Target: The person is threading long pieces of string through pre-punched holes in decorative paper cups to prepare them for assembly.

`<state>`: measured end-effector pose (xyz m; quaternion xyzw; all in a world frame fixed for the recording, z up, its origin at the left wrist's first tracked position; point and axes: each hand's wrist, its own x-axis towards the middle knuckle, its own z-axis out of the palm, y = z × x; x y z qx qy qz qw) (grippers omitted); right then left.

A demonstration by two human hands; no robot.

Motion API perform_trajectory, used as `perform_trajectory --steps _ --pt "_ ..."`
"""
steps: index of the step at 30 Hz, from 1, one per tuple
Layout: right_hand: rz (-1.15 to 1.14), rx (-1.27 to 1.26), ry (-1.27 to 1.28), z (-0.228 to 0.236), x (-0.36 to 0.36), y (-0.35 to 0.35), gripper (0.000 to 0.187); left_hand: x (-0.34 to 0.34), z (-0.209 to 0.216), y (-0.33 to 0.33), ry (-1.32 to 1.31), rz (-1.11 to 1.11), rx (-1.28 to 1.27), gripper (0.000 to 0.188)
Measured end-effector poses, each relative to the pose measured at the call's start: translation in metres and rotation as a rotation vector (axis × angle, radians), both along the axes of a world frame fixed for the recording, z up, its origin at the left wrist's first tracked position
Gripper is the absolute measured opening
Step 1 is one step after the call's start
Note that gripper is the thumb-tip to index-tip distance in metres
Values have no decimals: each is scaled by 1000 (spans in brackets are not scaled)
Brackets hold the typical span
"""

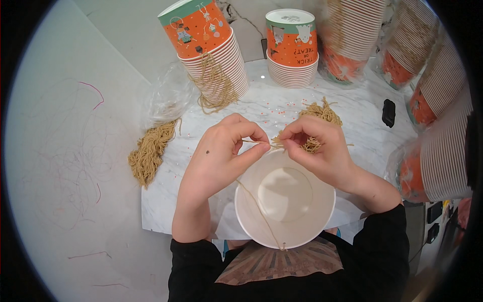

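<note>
A white paper bucket (322,206) stands open-side up in front of me, close to my body. Tan string (261,207) runs from a small hole at its near rim, across the opening, up to my hands. My left hand (214,151) pinches the string between thumb and fingertips above the far rim. Just to its right, my right hand (322,151) is closed in a pinch at the string by the same rim; a short end sticks out between the hands. Behind my right hand lies a pile of cut tan string (322,111), partly hidden by it.
A string bundle (152,153) and clear plastic bag (168,95) lie left. Behind stand an orange-topped bucket stack (216,65), draped with string, and a shorter stack (292,70). Wrapped stacks (445,161) line the right. A small black object (389,113) and tiny orange dots lie on the marbled table (166,206).
</note>
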<state>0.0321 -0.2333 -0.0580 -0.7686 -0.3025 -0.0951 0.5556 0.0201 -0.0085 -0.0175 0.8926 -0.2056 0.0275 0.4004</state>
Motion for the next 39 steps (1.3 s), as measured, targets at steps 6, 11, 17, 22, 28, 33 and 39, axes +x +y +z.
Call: perform_trajectory --steps 6,11,17,22,28,33,39 --pt "8 -38 18 1 0 0 10 3 -7 -2 -24 -25 -44 14" --pt "23 -50 19 2 0 -2 10 8 -4 -12 191 -10 -153 12" --pt "35 -43 27 1 2 -3 11 12 -7 -11 344 -2 -270 10" --pt "42 -11 54 1 0 -1 13 17 -19 -11 347 -53 -371 17" --pt "42 -15 30 2 0 -1 15 17 -16 -13 448 -65 -437 23" --pt "54 -19 -3 3 -1 -2 18 16 -13 -14 464 -93 -410 27" --pt "44 -52 -26 4 -1 -6 18 13 -9 -12 492 -64 -303 21"
